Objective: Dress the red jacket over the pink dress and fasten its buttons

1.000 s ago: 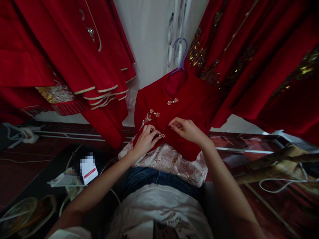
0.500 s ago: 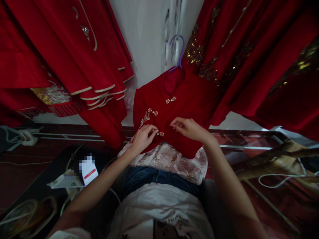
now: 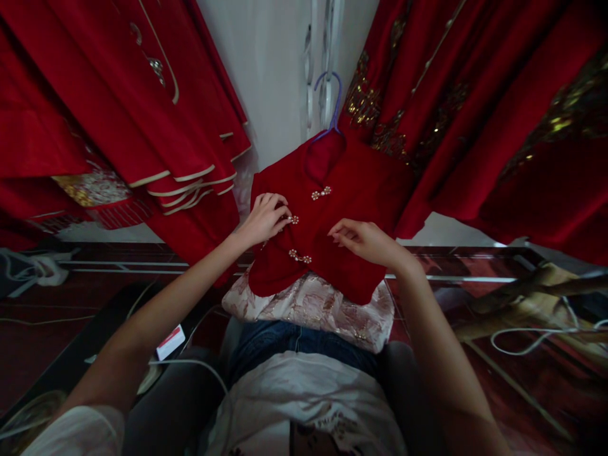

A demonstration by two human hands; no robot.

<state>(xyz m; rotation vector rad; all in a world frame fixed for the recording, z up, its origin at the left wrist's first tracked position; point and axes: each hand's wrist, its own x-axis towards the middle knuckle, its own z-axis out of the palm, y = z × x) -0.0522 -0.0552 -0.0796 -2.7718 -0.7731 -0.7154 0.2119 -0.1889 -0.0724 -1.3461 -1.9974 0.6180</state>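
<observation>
A red bolero-style jacket (image 3: 370,180) hangs on a purple hanger (image 3: 333,120), its front facing me. Beaded flower clasps run down the front: an upper clasp (image 3: 321,193), a middle clasp (image 3: 294,220) and a lower clasp (image 3: 300,257). My left hand (image 3: 266,218) is at the middle clasp, thumb and fingertips closed on its left end and partly covering it. My right hand (image 3: 363,240) is over the jacket's right front panel, fingers curled together in a loose pinch. Whatever it may hold is too small to see. A pale pink brocade cloth (image 3: 308,304) lies across my lap under the hem.
Red garments with pale trim (image 3: 180,152) hang at left, and red garments with gold sequins (image 3: 456,126) at right. Low at left is a black surface (image 3: 104,342) bearing a white-and-red box (image 3: 170,342). A white cable (image 3: 204,364) crosses near my left leg. Wooden poles (image 3: 517,304) lie at right.
My left hand has moved up from the lower clasp to the middle clasp, uncovering the lower one. My right hand has stayed nearly in place. The view has shifted slightly.
</observation>
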